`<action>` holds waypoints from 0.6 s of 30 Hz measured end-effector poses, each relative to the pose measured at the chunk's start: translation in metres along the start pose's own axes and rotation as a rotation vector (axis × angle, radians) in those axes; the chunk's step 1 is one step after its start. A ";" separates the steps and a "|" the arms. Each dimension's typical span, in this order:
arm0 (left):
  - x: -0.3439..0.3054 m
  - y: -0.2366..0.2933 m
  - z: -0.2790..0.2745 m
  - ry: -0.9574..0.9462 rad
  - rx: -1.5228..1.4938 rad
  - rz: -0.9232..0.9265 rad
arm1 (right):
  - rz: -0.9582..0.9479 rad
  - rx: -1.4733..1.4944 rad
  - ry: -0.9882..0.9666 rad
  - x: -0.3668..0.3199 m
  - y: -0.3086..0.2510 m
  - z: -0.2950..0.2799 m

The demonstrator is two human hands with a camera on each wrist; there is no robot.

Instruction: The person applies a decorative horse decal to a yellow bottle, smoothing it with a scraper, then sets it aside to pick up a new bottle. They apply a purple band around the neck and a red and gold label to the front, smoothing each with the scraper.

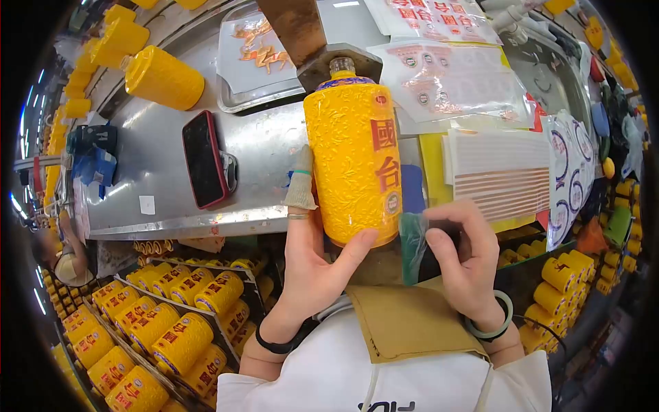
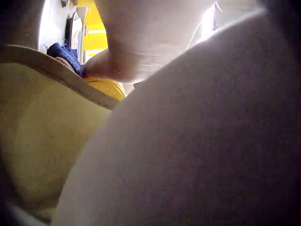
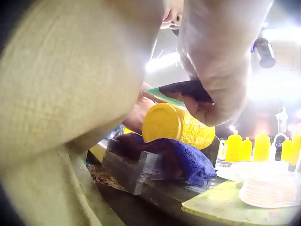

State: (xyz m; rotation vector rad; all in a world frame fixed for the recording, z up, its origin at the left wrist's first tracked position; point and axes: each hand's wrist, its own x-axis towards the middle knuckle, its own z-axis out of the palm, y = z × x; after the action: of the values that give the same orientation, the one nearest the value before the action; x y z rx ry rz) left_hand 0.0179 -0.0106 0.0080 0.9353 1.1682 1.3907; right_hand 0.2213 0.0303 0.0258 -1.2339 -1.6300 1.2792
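Observation:
A yellow embossed bottle [image 1: 351, 161] with red characters lies on its side, its neck in the notch of a metal stand [image 1: 343, 58]. My left hand [image 1: 312, 264] holds its lower end, thumb across the base and a finger in a cloth finger cot [image 1: 301, 185] along the left side. Beside the bottle's lower right, my right hand [image 1: 467, 250] pinches a flat green-and-black scraper-like piece [image 1: 412, 250] between thumb and fingers. A blue towel [image 3: 181, 157] lies under the bottle in the right wrist view. The left wrist view is mostly filled by wrist and clothing.
On the metal table [image 1: 261, 137] are a phone [image 1: 204, 159], a tray [image 1: 237, 99] of gold decals, sticker sheets [image 1: 446, 79] and striped strips [image 1: 501, 168]. Another yellow bottle [image 1: 165, 77] lies at back left. Racks of bottles [image 1: 182, 336] stand below on the left.

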 end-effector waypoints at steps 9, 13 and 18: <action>-0.003 0.001 -0.004 -0.021 -0.094 0.019 | -0.176 -0.103 -0.068 0.008 -0.021 0.020; -0.004 0.000 -0.003 0.004 0.123 0.122 | -0.060 -0.106 0.004 0.003 -0.012 0.018; -0.013 -0.020 -0.025 -0.004 0.660 0.410 | 0.088 -0.024 0.033 -0.003 0.013 0.009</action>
State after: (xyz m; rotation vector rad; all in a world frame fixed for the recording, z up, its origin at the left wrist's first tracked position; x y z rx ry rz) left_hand 0.0000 -0.0279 -0.0162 1.7164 1.5282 1.3226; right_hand 0.2172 0.0253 0.0115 -1.3476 -1.5880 1.2888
